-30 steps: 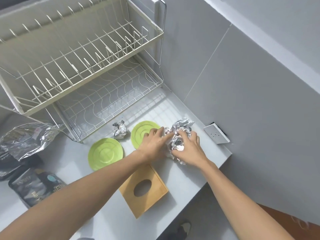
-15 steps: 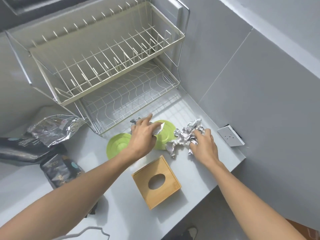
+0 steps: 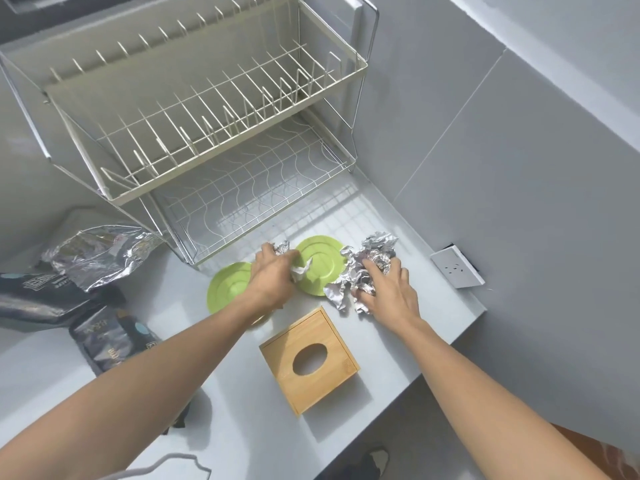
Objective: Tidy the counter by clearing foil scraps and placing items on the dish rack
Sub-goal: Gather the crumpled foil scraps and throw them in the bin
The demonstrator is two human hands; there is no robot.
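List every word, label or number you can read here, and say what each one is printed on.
None reads for certain.
Dark glossy pouch near the left forearm: pale lettering, too blurred to read.
Black packet further left: boxed pale characters, illegible.
Crumpled silver foil bag: a small label, unreadable.
Square wooden tissue box: a faint mark near one corner, too small.

Crumpled foil (image 3: 363,271) beside two green plates (image 3: 323,263).

Compared with a second ago, the left hand (image 3: 273,277) is off the large crumpled foil (image 3: 363,271) and now closes over the small foil ball (image 3: 281,247) between the two green plates, a foil scrap (image 3: 302,270) in its fingers. The right hand (image 3: 388,289) presses the large foil alone, now spread flatter.
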